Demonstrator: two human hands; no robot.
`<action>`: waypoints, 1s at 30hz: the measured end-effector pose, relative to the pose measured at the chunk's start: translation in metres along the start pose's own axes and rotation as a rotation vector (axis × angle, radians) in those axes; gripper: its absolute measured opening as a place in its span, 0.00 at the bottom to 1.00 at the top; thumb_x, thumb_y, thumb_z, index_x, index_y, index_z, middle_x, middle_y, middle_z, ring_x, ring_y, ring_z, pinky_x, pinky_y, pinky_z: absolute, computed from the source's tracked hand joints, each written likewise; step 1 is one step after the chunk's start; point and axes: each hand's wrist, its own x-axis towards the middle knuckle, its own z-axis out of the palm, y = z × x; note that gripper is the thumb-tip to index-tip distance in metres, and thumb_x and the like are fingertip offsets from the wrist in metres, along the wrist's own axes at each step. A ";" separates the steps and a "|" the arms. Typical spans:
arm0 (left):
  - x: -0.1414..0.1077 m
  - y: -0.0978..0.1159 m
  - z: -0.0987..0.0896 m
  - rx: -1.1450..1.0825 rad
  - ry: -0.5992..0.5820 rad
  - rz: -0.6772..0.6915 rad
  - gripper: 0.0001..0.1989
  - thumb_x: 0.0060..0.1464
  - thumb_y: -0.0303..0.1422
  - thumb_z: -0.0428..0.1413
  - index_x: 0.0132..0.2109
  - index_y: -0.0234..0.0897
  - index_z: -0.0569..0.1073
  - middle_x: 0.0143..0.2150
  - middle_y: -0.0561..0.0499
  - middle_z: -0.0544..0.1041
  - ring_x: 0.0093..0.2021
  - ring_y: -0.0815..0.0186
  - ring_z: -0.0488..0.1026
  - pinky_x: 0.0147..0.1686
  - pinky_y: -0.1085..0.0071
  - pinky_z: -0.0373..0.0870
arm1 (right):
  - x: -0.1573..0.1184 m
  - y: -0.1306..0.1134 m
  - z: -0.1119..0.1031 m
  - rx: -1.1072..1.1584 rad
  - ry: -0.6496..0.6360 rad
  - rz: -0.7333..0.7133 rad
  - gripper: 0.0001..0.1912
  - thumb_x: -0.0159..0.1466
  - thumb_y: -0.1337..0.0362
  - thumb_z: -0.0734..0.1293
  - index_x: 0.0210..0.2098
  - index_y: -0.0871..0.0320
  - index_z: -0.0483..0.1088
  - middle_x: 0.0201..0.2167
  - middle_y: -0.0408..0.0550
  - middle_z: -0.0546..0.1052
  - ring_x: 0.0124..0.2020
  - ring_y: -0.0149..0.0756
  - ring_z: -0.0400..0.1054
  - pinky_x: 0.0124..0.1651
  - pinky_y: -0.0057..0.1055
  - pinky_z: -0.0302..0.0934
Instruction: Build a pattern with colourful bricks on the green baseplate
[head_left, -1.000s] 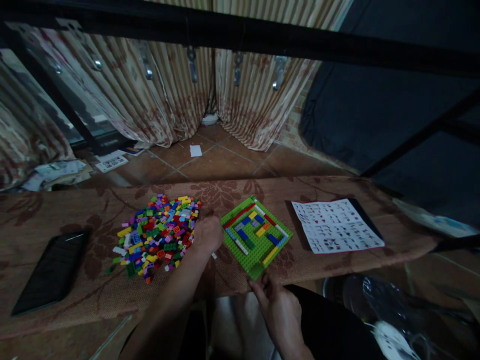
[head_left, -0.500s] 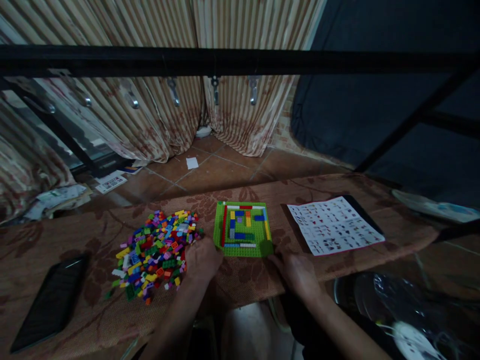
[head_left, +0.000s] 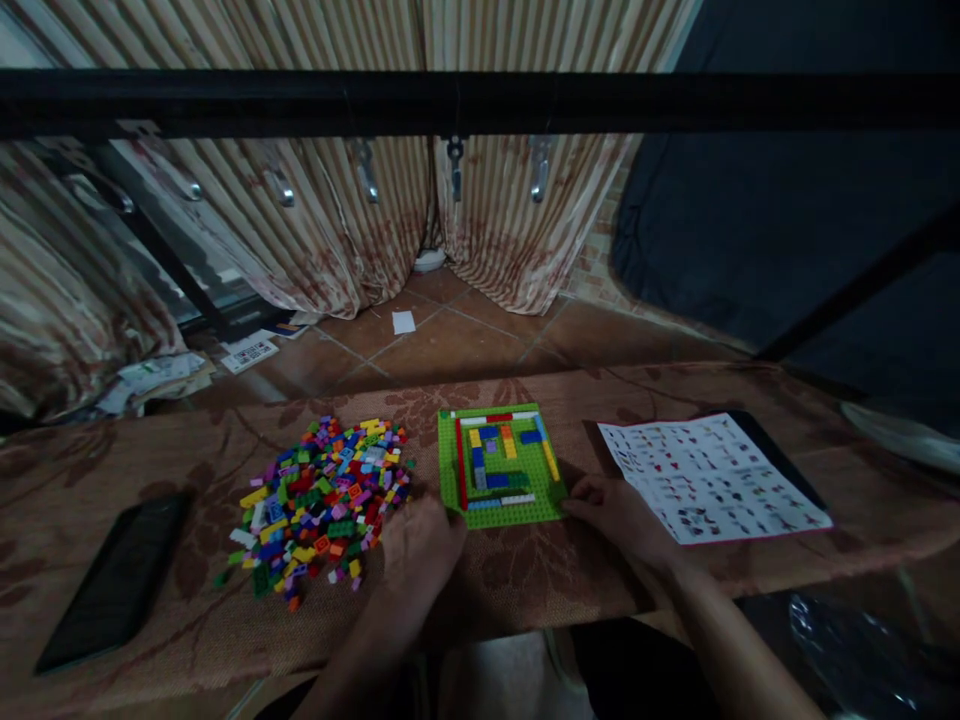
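The green baseplate [head_left: 540, 470] has just been turned: a second ago it sat as a diamond, one corner aimed at the person, and now it lies nearly square to the near edge of the cloth-covered tabletop [head_left: 517, 575], around the middle of its length. The red strip [head_left: 461, 465] that slanted along its upper-left side now runs up its left side, and the other bricks on the plate show the same layout as before, so the turn seems to have disturbed nothing; judged from this, the work in hand is positioning rather than adding pieces. The left hand [head_left: 424, 540] is curled at the plate's near-left corner, thumb toward it, with the loose brick pile [head_left: 322, 490] just beside its other side; whether its fingers are pinching the plate or a brick, I cannot tell. The right hand [head_left: 611, 510] has its bent fingertips at the near-right corner, the corner it was at while the plate was askew; whether they are gripping or only resting there is not clear either. Toward the tabletop's right end lies the printed sheet [head_left: 705, 475], and near its left end a dark, flat device [head_left: 116, 580].
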 end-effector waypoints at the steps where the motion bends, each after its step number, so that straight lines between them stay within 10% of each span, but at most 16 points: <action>1: -0.001 0.001 0.001 -0.004 -0.005 0.008 0.15 0.57 0.36 0.48 0.39 0.33 0.77 0.37 0.41 0.80 0.43 0.53 0.77 0.43 0.61 0.69 | 0.003 0.002 -0.001 0.043 0.005 0.012 0.11 0.54 0.55 0.68 0.27 0.57 0.74 0.22 0.43 0.75 0.26 0.35 0.67 0.29 0.29 0.55; 19: 0.010 -0.007 -0.029 -0.125 -0.072 0.043 0.12 0.57 0.38 0.52 0.41 0.38 0.77 0.40 0.46 0.80 0.45 0.58 0.76 0.44 0.66 0.69 | 0.017 -0.034 -0.020 0.723 0.057 0.018 0.16 0.50 0.57 0.71 0.37 0.58 0.74 0.34 0.48 0.78 0.35 0.37 0.73 0.37 0.31 0.69; 30: 0.021 0.013 -0.016 -0.225 0.035 0.025 0.14 0.60 0.39 0.50 0.45 0.36 0.74 0.36 0.46 0.80 0.41 0.60 0.77 0.41 0.68 0.69 | 0.023 -0.005 -0.013 0.119 0.250 0.068 0.18 0.59 0.53 0.62 0.39 0.58 0.74 0.25 0.49 0.78 0.26 0.41 0.73 0.29 0.33 0.63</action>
